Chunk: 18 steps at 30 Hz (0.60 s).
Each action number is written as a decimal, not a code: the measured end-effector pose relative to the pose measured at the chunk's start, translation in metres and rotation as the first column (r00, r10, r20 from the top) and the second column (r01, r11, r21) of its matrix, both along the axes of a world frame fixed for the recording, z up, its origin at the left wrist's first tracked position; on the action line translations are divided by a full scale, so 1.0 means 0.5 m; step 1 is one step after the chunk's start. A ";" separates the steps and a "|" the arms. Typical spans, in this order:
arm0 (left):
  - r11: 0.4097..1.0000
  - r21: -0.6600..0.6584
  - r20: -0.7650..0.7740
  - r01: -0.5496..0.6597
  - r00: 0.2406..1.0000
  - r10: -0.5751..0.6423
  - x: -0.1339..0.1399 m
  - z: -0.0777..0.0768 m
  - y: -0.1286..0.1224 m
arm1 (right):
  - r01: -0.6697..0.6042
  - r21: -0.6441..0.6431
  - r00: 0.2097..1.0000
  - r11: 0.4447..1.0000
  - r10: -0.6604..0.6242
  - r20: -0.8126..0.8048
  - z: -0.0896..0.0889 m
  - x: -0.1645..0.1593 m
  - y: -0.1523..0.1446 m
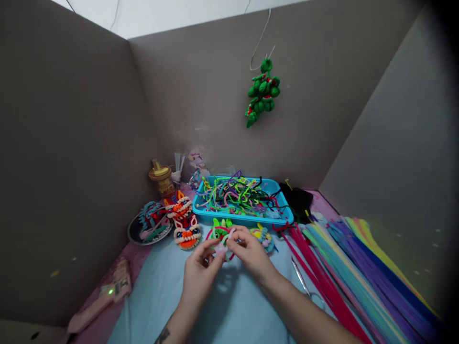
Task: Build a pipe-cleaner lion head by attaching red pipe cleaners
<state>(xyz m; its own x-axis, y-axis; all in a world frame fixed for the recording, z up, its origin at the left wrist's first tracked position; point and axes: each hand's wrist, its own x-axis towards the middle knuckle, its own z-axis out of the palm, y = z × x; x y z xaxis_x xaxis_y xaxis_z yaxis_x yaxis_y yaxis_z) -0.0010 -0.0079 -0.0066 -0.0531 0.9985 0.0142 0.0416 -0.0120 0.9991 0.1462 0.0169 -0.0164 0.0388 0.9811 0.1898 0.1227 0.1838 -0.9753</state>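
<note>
Head view: a small fuzzy-stem piece [221,249], pale pink at its middle with green and deep pink curves about it, is held up between the two hands, over the pale blue cloth [161,286] spread on the surface. It lies right at the fingertips of both hands, touching them. The left hand [201,263] has its thumb and bent forefinger nearly together, pinching the pale middle of the piece from the left; its other fingers curl in behind. The right hand [250,248] reaches from the other side, thumb and forefinger drawn close on a pale strand at the piece's upper right; whether their tips meet is too small to tell.

Just beyond the hands sit a bright green figure [223,223], partly hidden, and a yellow-and-blue figure [264,239]. Behind them stands a blue tray [244,220] heaped with loose coloured stems [236,193]. To the left is an orange-and-cream animal head [187,235]; to the right, scissors [300,276] lie beside long bundles of stems [358,277].
</note>
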 end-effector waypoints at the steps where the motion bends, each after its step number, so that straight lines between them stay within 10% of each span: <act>1: 1.000 0.000 -0.010 -0.014 1.000 0.014 -0.001 -0.001 0.001 | 0.018 0.015 1.000 1.000 -0.018 0.015 0.001 0.002 0.001; 18: 0.996 -0.087 0.084 -0.024 0.996 0.031 -0.004 0.004 0.005 | -0.034 0.126 0.933 0.991 -0.014 0.359 0.030 0.047 0.012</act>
<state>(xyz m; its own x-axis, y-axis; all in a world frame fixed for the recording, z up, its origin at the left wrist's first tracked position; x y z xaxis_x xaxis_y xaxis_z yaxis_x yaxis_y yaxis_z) -0.0029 -0.0055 -0.0045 -0.0783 0.9940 -0.0769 -0.0442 0.0736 0.9963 0.1696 0.0231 -0.0015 -0.0648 0.9474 0.3135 0.4572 0.3074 -0.8345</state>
